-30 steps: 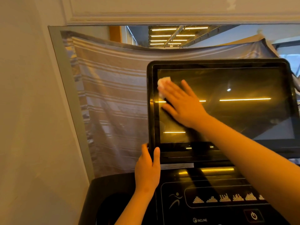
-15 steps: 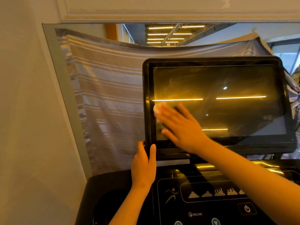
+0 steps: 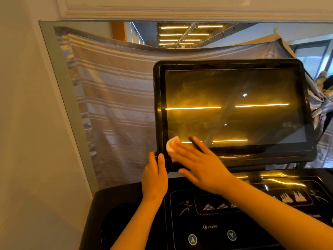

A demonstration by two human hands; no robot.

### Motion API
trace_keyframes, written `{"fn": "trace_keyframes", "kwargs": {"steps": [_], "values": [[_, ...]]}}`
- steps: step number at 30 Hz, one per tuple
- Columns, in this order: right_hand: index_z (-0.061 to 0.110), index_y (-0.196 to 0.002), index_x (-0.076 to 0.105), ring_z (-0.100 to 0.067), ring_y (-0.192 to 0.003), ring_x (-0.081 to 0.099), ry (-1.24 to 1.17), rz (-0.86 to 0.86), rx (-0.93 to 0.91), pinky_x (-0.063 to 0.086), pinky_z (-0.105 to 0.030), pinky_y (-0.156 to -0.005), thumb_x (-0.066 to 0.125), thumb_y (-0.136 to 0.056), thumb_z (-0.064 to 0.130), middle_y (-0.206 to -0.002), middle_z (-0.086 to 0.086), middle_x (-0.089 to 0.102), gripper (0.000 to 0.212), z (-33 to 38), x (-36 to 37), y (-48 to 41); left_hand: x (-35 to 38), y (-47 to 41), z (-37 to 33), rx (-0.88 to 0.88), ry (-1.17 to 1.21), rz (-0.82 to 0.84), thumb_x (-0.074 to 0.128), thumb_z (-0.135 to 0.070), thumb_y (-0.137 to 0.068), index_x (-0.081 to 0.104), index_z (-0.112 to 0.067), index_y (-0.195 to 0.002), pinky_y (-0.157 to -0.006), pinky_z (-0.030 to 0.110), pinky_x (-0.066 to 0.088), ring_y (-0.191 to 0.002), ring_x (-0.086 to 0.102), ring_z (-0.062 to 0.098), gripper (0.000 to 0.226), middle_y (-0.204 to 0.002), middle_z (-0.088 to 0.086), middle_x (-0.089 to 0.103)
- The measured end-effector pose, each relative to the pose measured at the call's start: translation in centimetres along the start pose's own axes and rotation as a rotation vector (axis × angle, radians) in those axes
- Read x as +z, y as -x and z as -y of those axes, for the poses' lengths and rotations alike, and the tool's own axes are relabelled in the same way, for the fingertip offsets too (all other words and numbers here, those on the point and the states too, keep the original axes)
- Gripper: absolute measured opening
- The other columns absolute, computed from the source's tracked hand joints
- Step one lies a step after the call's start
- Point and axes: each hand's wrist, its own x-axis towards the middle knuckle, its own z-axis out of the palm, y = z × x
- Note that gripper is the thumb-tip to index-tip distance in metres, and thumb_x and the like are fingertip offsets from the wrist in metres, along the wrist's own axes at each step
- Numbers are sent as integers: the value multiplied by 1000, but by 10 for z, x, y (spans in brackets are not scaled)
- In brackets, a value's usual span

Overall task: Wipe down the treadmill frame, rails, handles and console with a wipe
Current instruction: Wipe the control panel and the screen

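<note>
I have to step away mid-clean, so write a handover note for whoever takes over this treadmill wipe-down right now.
Left hand grips the screen at its lower-left corner. Right hand, fingers flat, presses the wipe on the glass there.
Done: screen's left edge, wiped top to bottom.
Left: rest of the screen, control panel, then frame, rails, handles (out of view).

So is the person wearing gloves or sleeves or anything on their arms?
No. The left hand and the right hand are bare: no gloves, rings or watch that I can see. The left forearm and the right forearm are bare too, with no sleeve in view.
</note>
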Motion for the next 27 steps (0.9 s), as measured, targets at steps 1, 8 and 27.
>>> {"fn": "trace_keyframes", "kwargs": {"steps": [1, 8, 27], "values": [[26, -151, 24, -11, -148, 7, 4, -29, 63, 2, -45, -120, 23, -103, 47, -159, 3, 19, 53, -11, -3, 2, 0, 0, 1, 1, -17, -2, 27, -47, -99, 51, -14, -116, -50, 20, 40, -55, 52, 6, 44, -67, -3, 54], [33, -149, 8, -6, -147, -7, -252, -134, 591, -10, -36, -119, 14, -95, 55, -159, 9, 2, 59, -25, -17, 25, 4, -2, 0, 4, -74, -23, 27, -43, -101, 50, -11, -117, -47, 18, 31, -50, 45, 8, 43, -60, -5, 46], [31, -149, 12, -6, -147, -12, -312, -86, 639, -10, -35, -119, 15, -95, 55, -160, 7, 0, 60, 1, -2, 78, 6, -2, 5, 96, -151, -49, 20, -65, -87, 37, -14, -138, -57, 27, 44, -70, 58, 17, 74, -84, 5, 62]]}}
